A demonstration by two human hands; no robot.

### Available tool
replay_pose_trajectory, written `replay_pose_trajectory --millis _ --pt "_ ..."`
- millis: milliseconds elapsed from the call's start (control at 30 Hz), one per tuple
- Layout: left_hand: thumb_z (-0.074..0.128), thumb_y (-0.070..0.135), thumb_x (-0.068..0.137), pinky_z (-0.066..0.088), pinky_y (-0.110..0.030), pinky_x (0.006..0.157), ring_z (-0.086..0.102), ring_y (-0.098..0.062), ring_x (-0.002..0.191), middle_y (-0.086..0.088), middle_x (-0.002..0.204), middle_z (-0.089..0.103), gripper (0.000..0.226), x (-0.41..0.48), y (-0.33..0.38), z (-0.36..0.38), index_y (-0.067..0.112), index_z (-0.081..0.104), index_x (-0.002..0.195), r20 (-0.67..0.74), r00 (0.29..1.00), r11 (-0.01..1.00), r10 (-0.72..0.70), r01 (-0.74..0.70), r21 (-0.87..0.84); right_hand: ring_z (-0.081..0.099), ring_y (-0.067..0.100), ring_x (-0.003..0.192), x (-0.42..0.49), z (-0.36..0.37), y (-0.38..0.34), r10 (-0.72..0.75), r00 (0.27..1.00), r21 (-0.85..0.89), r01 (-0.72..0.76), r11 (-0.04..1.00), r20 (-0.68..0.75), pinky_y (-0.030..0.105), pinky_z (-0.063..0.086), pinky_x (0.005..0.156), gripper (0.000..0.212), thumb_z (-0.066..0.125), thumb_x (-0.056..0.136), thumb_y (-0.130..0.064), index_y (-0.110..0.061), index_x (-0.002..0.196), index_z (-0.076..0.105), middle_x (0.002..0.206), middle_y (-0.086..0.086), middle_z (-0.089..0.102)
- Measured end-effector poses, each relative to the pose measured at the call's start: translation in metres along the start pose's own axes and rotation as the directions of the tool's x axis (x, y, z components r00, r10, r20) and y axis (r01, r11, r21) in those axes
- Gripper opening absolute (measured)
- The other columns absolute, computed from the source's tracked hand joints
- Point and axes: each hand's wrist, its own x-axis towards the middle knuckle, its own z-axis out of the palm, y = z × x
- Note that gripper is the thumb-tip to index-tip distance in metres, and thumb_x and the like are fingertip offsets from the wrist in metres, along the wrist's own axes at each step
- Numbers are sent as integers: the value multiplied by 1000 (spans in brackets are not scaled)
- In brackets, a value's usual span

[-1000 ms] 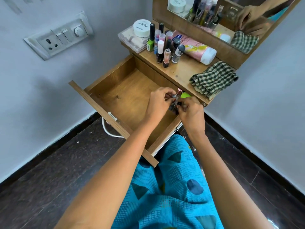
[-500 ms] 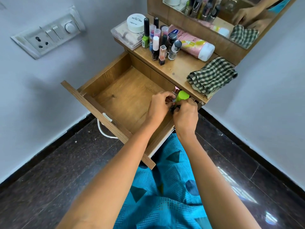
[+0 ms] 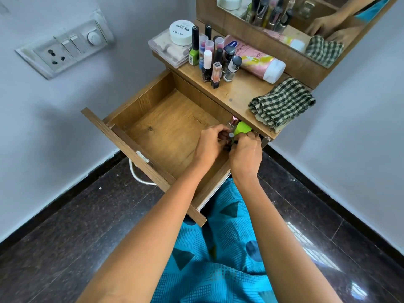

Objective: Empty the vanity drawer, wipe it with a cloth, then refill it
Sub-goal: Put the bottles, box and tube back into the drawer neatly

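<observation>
The wooden vanity drawer [image 3: 166, 127] is pulled open, its floor mostly bare. In its far right corner stand a few small bottles, among them a lime-green capped one [image 3: 242, 128] and a pink-capped one [image 3: 234, 121]. My left hand [image 3: 211, 143] and my right hand [image 3: 246, 154] meet at that corner, fingers curled round small bottles there; which bottle each holds is hidden. A green checked cloth [image 3: 282, 104] lies folded on the vanity top [image 3: 238, 92]. Several nail polish bottles [image 3: 215, 62] stand on the top.
A white jar [image 3: 181, 32] sits on a clear plastic box [image 3: 168, 49] at the back left of the top. A pink lotion bottle [image 3: 258, 60] lies below the mirror [image 3: 295, 18]. A switch panel [image 3: 63, 49] is on the left wall. A white cable [image 3: 137, 174] hangs under the drawer.
Both hands have shifted slightly deeper into the drawer's far right corner, staying together on the small bottles. The camera view has tilted a little.
</observation>
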Motion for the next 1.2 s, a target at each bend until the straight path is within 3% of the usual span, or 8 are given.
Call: replay_pose_trajectory --millis 333,500,600,767,867,1000,1100,1200 --pt "61 -10 77 50 -23 86 62 -17 90 -11 105 67 31 -3 -1 -1 5 67 103 0 1000 1000 -8 8 -4 52 31 109 -7 2 8 -14 998 165 25 986 -69 37 45 91 28 51 88 0 0 115 60 116 17 59" --pt "60 -11 78 43 -8 76 61 -13 88 -11 107 66 32 -2 0 -4 5 66 104 2 1000 1000 -16 16 21 58 30 102 -8 -2 8 -6 997 228 24 973 -79 41 51 87 27 51 88 2 0 113 61 114 15 59" --pt "60 -9 79 36 -2 79 59 -11 87 -12 109 66 31 -3 1 -5 4 65 106 5 1000 999 -11 11 40 60 27 100 -7 -5 8 -7 997 231 26 973 -79 38 52 86 27 51 88 2 -1 112 62 114 14 60" --pt "60 -5 81 39 -2 79 61 -12 92 -9 110 65 29 -3 1 -7 7 64 107 -10 1000 999 -14 14 36 61 26 95 -7 -11 6 -7 996 250 29 968 -87 36 53 84 24 51 89 0 -1 109 63 111 14 62" --pt "59 -3 82 43 0 74 57 -7 89 -7 105 65 26 1 6 -18 6 64 106 -96 995 1000 4 -5 -12 63 25 89 -2 -21 -4 -34 992 331 73 941 -121 39 54 80 21 51 89 -1 -2 105 65 107 13 65" --pt "58 -4 82 49 -18 85 60 -10 88 -9 102 65 24 19 24 -43 5 64 104 -335 940 992 59 -92 -82 63 24 89 16 -37 -28 -177 962 411 250 877 -208 35 53 83 23 54 86 3 0 105 66 105 13 65" --pt "56 -7 83 44 -15 88 57 -11 89 -11 106 62 29 37 39 -61 2 61 110 -457 884 988 96 -139 -61 62 23 93 35 -41 -46 -281 924 383 366 848 -261 33 51 85 27 56 84 4 -3 108 65 108 10 61" --pt "55 -5 84 42 -16 92 59 -15 99 -11 116 58 38 57 47 -73 6 58 120 -484 863 988 146 -148 35 58 26 97 55 -42 -60 -328 885 314 431 846 -330 34 49 85 30 55 83 5 -2 111 64 107 13 59"
